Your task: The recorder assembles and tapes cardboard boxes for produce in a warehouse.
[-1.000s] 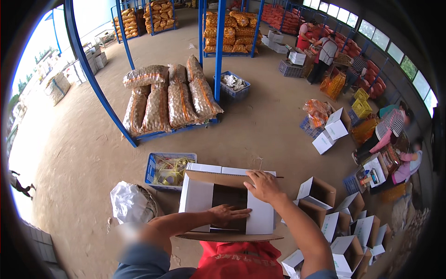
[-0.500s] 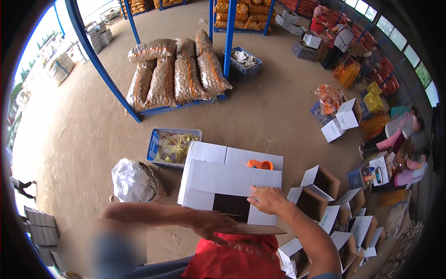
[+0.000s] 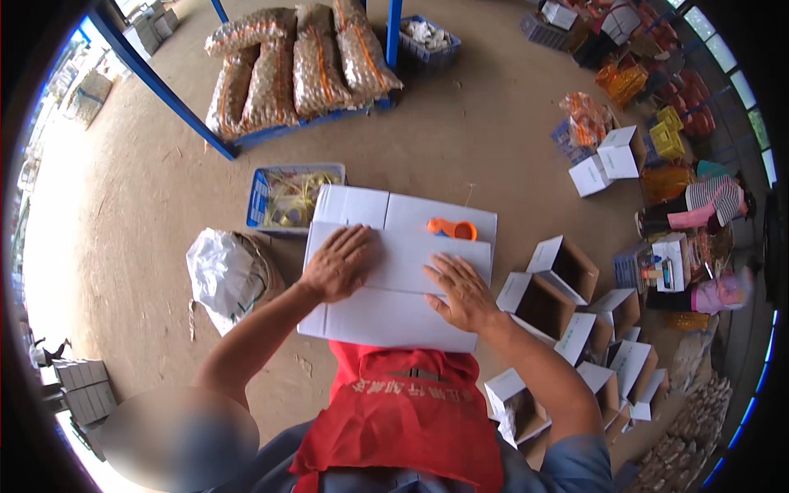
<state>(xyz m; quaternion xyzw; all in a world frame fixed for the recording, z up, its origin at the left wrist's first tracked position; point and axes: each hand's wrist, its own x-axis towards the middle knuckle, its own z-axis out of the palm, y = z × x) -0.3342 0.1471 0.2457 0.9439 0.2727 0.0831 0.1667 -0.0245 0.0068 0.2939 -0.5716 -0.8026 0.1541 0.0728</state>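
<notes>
A white cardboard carton (image 3: 386,316) lies in front of me, its top flaps folded down and meeting along a seam. My left hand (image 3: 339,264) rests on the left part of the far flap, palm down with the fingers stretched out. On the right side of the carton my right hand (image 3: 462,292) lies flat, fingers spread across the seam area. Just beyond the fingers of the right hand, an orange tape dispenser (image 3: 452,229) sits on a white cardboard surface (image 3: 353,204) behind the flap. Neither hand holds anything.
Left of the carton stand a blue crate (image 3: 256,197) of yellowish strips and a white sack (image 3: 222,275). Several opened cartons (image 3: 567,267) crowd the floor at the right. Filled mesh sacks (image 3: 316,70) lie on a blue pallet ahead; co-workers (image 3: 711,205) are at far right.
The near flap has been folded down, covering the dark opening. My left hand has moved from the near edge up onto the top, and my right hand has flattened out. The view has tilted down.
</notes>
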